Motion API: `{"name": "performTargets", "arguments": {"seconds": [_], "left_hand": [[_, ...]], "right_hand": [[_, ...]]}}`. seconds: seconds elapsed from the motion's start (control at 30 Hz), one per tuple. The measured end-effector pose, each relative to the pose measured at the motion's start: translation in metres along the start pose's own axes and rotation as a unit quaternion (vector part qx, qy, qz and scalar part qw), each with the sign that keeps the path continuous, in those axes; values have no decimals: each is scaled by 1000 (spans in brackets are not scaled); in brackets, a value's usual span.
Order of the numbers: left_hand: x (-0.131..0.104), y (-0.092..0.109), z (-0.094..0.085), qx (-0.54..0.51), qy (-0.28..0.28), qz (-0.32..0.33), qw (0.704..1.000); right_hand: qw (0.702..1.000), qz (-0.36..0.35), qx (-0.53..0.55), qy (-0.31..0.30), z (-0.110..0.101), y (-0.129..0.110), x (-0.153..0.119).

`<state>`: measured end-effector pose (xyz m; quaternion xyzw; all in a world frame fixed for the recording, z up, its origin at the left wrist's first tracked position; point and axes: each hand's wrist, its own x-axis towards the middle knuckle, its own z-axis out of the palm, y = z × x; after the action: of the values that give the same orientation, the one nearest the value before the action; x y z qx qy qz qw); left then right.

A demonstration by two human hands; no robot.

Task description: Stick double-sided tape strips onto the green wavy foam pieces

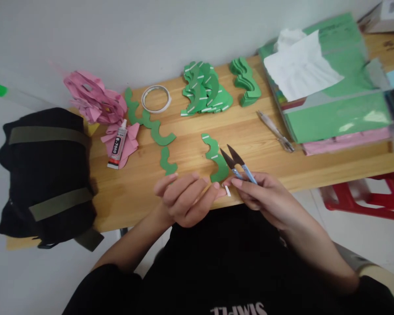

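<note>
My right hand (262, 192) holds blue-handled thread snips (243, 168), their dark blades apart and pointing away from me. My left hand (187, 199) is curled with the palm towards me. At its thumb and fingertip sticks out a short strip of white tape (228, 191), close to the fingers of my right hand. Just beyond both hands, a green wavy cutout (218, 164) lies on the table with several white strips across it. Another green cutout (167, 161) lies beyond my left hand, without visible strips.
On the wooden table (190, 127) are a tape roll (142, 98), stacked green cutouts with strips (206, 89), plainer ones (246, 83), pink pieces (95, 98), a glue tube (117, 146), a pen (276, 131), green sheets (344, 118) and a black bag (49, 175).
</note>
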<state>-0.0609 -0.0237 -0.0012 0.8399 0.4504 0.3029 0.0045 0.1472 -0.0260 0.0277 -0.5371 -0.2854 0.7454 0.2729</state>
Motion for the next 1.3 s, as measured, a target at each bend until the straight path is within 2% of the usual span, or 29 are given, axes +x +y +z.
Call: {"name": "performTargets", "arguments": {"seconds": [0.03,0.1,0.13,0.2,0.33,0.43,0.5,0.6,0.67,0.73,0.97,1.3], "left_hand": [[2,0,0,36,56,50,997],[6,0,1,93,184,165,965],[8,0,2,101,215,189,953],[12,0,5,96,233,204,946],[14,-1,8,63,235,208,947],[12,-3,7,43,214,209,953],[8,-5,6,69,198,210,955],[-2,-6,7,113,131,160,972],[-11,-4,9,103,59,95,988],[-20,0,11,72,-2,53,996],[-39,9,19,25,-108,50,993],[-40,7,21,-3,-169,61,984]], "right_hand": [[1000,-2,-5,5,-1,1,0],[1000,-6,-20,6,-3,2,0],[999,-11,-31,3,-3,2,0],[998,-27,-62,-9,-4,0,-1],[994,-42,-97,-21,-1,-5,-4],[994,-33,-105,-12,-2,-5,-4],[993,-41,-113,6,-4,0,-1],[987,-79,-94,104,-7,13,7],[977,-90,-66,184,-6,21,12],[970,-85,-39,222,-2,27,16],[979,-62,-18,192,14,35,24],[982,-42,-50,177,16,38,28]]}}
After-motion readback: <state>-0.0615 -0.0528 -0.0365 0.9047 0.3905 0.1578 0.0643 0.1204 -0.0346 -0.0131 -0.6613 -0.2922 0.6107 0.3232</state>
